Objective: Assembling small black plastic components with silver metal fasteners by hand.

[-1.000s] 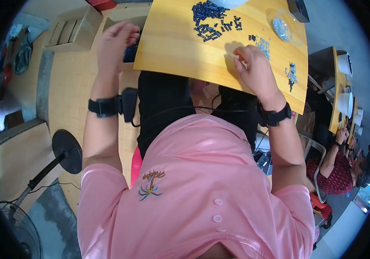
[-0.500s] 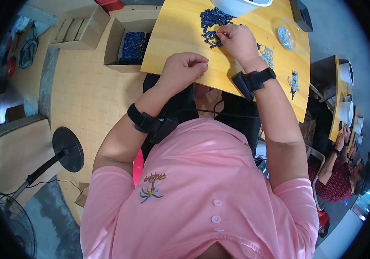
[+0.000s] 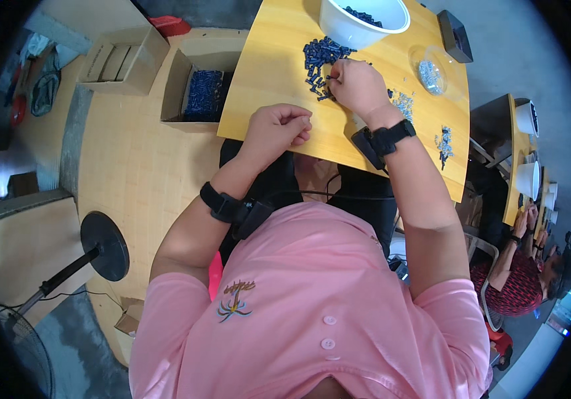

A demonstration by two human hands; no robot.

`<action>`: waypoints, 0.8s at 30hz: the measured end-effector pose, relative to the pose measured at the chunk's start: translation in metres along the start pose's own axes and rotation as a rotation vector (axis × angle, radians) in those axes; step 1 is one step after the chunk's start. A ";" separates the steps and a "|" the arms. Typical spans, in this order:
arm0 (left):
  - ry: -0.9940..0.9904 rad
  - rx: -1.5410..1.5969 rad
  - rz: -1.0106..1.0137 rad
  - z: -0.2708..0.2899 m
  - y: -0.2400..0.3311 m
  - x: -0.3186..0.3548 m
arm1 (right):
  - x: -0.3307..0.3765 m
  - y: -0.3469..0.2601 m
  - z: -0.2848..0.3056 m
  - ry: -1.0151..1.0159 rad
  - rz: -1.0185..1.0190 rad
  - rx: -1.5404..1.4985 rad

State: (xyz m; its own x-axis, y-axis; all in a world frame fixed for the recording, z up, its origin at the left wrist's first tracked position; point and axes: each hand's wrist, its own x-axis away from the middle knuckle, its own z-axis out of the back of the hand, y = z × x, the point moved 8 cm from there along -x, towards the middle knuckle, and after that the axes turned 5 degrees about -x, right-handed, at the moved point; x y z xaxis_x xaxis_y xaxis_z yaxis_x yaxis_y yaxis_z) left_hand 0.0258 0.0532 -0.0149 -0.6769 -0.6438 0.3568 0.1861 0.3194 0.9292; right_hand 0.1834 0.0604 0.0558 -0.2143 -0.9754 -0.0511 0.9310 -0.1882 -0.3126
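Note:
My right hand (image 3: 363,88) is over the wooden table (image 3: 259,76), thumb and fingers pinched together at the near right side of a pile of small dark parts (image 3: 320,54). A bit of something dark shows at its fingertips, too small to name. My left hand (image 3: 276,133) hovers at the table's front edge, thumb pressed against the bent fingers; whatever they may hold is hidden. Small pale pieces (image 3: 402,105) lie scattered just right of my right wrist. Each wrist wears a black strap with a small black box.
Beyond the pile stands a white bowl (image 3: 359,33) with dark parts inside. To the right are a clear dish (image 3: 430,78) of pale pieces, a black tray (image 3: 455,36) and a small mixed heap (image 3: 444,143). A cardboard box (image 3: 204,93) stands left. Another person (image 3: 515,279) works at far right.
The view has shifted, so the table sits lower in it and more of the white bowl shows. Both hands keep nearly the same places relative to the table, fingers still pinched.

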 end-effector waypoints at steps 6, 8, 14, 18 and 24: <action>0.041 0.211 -0.049 -0.011 0.021 0.002 | 0.054 -0.039 0.039 0.202 0.313 -0.176; -0.007 0.232 -0.045 -0.020 0.024 0.003 | 0.076 -0.051 0.043 0.211 0.427 -0.237; -0.124 0.272 0.014 -0.039 0.015 0.003 | 0.102 -0.026 0.043 0.294 0.252 -0.514; -0.132 0.243 0.019 -0.046 0.018 0.007 | 0.113 -0.004 0.031 0.283 0.049 -0.650; -0.149 0.244 0.007 -0.049 0.015 0.008 | 0.122 -0.003 0.035 0.306 0.009 -0.741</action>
State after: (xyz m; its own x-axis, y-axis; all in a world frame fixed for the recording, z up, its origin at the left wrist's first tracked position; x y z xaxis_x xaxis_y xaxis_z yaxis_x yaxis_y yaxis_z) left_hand 0.0583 0.0187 0.0070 -0.7768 -0.5372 0.3286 0.0264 0.4935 0.8693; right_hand 0.1651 -0.0619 0.0833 -0.3791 -0.8815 -0.2815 0.5183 0.0497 -0.8538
